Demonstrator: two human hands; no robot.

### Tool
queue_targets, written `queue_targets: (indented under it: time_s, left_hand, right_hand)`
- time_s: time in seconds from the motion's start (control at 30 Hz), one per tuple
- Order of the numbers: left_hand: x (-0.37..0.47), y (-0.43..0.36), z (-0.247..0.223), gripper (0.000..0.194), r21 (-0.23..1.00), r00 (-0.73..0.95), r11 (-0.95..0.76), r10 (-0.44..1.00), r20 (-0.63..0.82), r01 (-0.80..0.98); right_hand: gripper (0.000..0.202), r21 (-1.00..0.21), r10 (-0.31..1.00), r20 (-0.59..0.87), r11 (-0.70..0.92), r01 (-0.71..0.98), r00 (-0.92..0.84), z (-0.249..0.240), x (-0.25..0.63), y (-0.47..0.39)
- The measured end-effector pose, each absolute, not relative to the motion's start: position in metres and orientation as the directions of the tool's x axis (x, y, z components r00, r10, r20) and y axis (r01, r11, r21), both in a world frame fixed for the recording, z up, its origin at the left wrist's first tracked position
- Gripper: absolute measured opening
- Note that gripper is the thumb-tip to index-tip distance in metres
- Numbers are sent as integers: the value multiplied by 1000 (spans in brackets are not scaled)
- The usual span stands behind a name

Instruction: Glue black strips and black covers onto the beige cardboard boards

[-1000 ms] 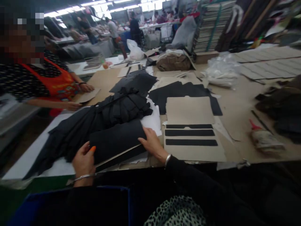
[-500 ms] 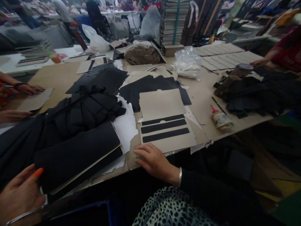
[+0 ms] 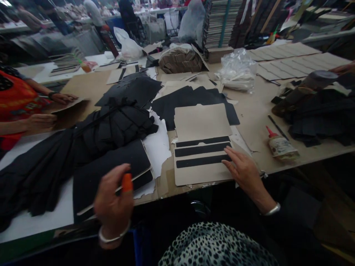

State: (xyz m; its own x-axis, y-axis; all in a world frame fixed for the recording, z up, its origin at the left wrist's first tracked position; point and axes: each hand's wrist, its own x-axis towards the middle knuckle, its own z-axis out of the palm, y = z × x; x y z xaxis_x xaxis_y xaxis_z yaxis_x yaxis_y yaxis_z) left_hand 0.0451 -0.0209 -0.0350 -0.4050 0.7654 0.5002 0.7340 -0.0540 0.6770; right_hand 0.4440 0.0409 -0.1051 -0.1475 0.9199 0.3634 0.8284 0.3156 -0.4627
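My right hand (image 3: 245, 171) is open, its fingers stretched out over the right side of a beige board (image 3: 202, 177). Its fingertips touch the right ends of two black strips (image 3: 198, 161) lying across that board. Above them, another beige board (image 3: 201, 120) with a small notch tab covers part of the stack. My left hand (image 3: 114, 199), blurred by motion, is raised over folded black panels (image 3: 111, 162) with pale edges. An orange cover sits on its thumb. Its fingers look curled, but whether anything is between them I cannot make out.
A heap of black fabric strips (image 3: 116, 118) lies on the left, beside a co-worker's hands (image 3: 41, 122) holding a board. Black sheets (image 3: 194, 98) fan out behind the boards. A red-tipped glue bottle (image 3: 281, 146) lies to the right, near a plastic bag (image 3: 238, 70).
My right hand has gone from the board's lower left corner to its right side. My left hand has moved rightward across the black panels. The co-worker's board has tilted up.
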Motion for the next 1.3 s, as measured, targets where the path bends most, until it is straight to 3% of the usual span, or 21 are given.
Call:
queue_targets:
  time_s: [0.03,0.1,0.27,0.37,0.53,0.73,0.87,1.07,1.2,1.3]
  left_hand:
    - [68,-15,-43,31,631,-235,-152,841,487,761]
    - [106,-1,-59,30,650,-110,-202,907,406,733]
    - [133,27,-89,52,757,-236,85,967,93,648]
    - [123,28,-100,51,693,-239,99,965,109,714]
    - [116,26,-109,43,556,-118,1,978,175,831]
    - [121,27,-111,38,555,-121,7,978,168,832]
    - [123,26,-110,36,598,-157,59,981,113,799]
    - [135,25,-101,35,766,-294,186,956,3,615]
    - [147,21,-97,39,918,-367,309,907,-206,247]
    - [152,17,-97,38,954,-329,294,909,-257,66]
  right_hand:
    - [48,-461,919,374,300,835,-123,-107,452,46]
    - [48,-486,924,378,257,835,-64,-110,466,53]
    - [41,-651,972,215,72,755,92,-116,492,51]
    - [38,-696,985,145,36,717,91,-114,496,45]
    - [35,-668,991,106,5,744,88,-105,490,40]
    - [30,-626,993,33,-71,777,117,-102,489,15]
    - [29,-685,983,-19,-144,714,180,-109,490,0]
    - [35,-794,953,-122,-262,549,277,-120,489,0]
    - [37,-805,948,-158,-286,519,277,-120,490,0]
    - [37,-810,953,-151,-271,521,262,-119,491,-1]
